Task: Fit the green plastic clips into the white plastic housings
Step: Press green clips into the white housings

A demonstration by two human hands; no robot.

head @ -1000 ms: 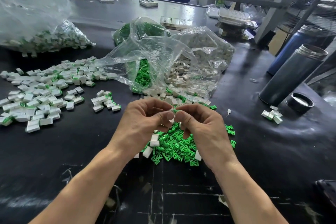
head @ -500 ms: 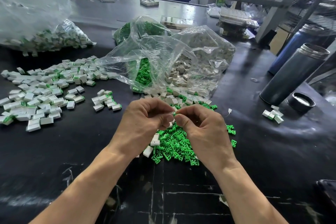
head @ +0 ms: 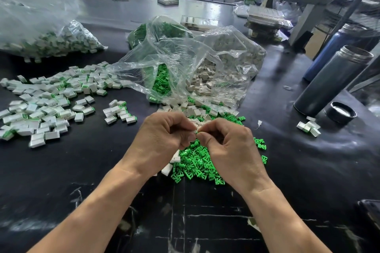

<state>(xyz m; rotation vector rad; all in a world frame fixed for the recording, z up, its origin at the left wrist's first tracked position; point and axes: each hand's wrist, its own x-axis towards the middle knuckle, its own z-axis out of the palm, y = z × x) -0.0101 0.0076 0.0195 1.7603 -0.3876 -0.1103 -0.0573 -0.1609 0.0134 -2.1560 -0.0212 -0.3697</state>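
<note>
A: Where is the piece being worked on?

B: Between the two thumbs, above the heap of green clips [head: 197, 162]. The left hand [head: 164, 139] has its fingers curled round a small white housing [head: 197, 127], and only a sliver of it shows. The right hand [head: 228, 146] pinches what looks like a clip against it, though the clip itself is almost hidden, with just a speck of green at the thumb tip.

A: So both grips are clamped?

B: Yes, each clamped on its own part, with the fingertips touching.

A: How should the push be done?

B: I would square the clip to the housing's open end first, then press straight in with the thumb. Hard moulded plastic like this probably snaps home, and a tilted push may jam it.

A: And the materials?

B: The clips are bright, glossy and forked. The housings are matt white little boxes with crisp edges. Finished pieces [head: 51, 104] lie spread to the left on the black, scuffed worktop [head: 308, 170]. Crinkled clear bags [head: 185, 61] behind the hands hold more stock.
</note>
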